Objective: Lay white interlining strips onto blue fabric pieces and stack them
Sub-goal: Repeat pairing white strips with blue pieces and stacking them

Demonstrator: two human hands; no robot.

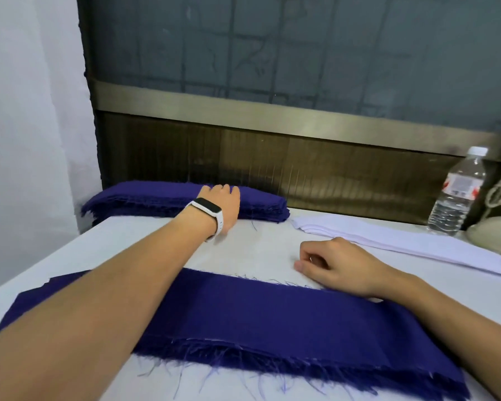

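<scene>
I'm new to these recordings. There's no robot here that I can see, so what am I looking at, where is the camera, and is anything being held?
No machine here: these are a person's two bare arms, filmed by one wide-angle camera worn on the head, looking forward and down. The left hand, with a white wristband, reaches to the far stack of blue fabric and rests on it; whether its fingers grip a piece is hidden. The right hand lies loosely curled on the white table, holding nothing. Nearest the camera lies more blue fabric with frayed edges, under both forearms. The white strips lie stacked at the far right, beside a water bottle.
</scene>
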